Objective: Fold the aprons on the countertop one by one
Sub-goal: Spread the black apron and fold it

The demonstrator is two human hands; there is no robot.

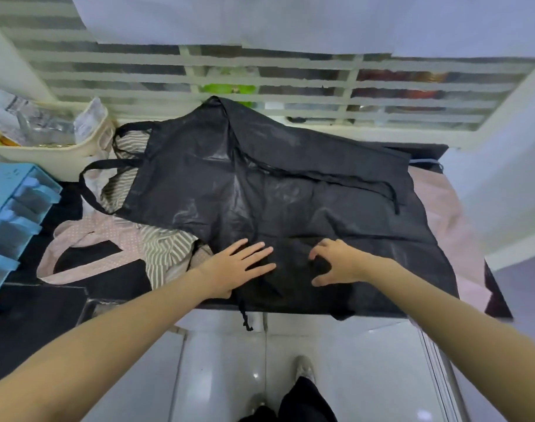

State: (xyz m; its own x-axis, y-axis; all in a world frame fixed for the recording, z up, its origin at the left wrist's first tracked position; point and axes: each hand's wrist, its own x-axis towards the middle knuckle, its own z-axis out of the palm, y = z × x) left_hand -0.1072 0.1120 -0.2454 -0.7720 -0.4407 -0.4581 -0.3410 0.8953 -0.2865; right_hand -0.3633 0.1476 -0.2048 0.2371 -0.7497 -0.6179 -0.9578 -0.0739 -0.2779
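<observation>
At the far left a blue drawer unit (pixel 13 214) stands on the dark countertop (pixel 32 315), with a cream basket (pixel 62 153) of packets just beyond it. Right of these lie a pink dotted apron (pixel 108 233) with its neck loop spread flat, and a grey striped apron (pixel 165 248) bunched up and partly tucked under the black apron (pixel 290 184). The black apron is spread wide over the middle of the countertop, bib end to the left with its neck strap looping out, thin ties lying across its top, and one tie dangling off the near edge. The left hand (pixel 241 266) lies flat on the apron's near part, fingers straight and spread, pressing the cloth. Just to its right, the right hand (pixel 336 263) rests on the same cloth with fingers curled and clawed, seeming to gather a small bunch of fabric. Another pale pink cloth (pixel 442 208) shows under the black apron's right side.
</observation>
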